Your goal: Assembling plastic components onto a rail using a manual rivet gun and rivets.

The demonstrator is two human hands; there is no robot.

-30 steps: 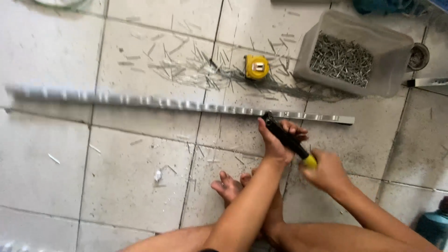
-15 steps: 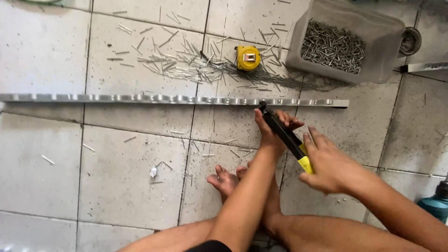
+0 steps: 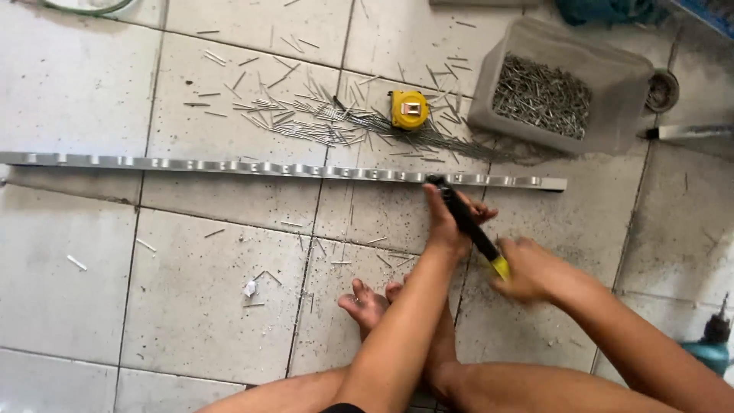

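Metal strip [image 3: 283, 168] lies across the tiled floor [image 3: 92, 291], our black tool [image 3: 465, 222] touching its right part. Our left hand [image 3: 447, 222] grips the shaft, our right hand [image 3: 527, 269] closed on its yellow handle.

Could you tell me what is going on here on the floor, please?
A person sits on the tiled floor with a long metal strip lying across it. Both hands hold a black tool with a yellow end: the left hand near its tip, which meets the strip, the right hand at the yellow end. Beyond the strip lie loose nails, a yellow tape measure and a grey tub of nails.
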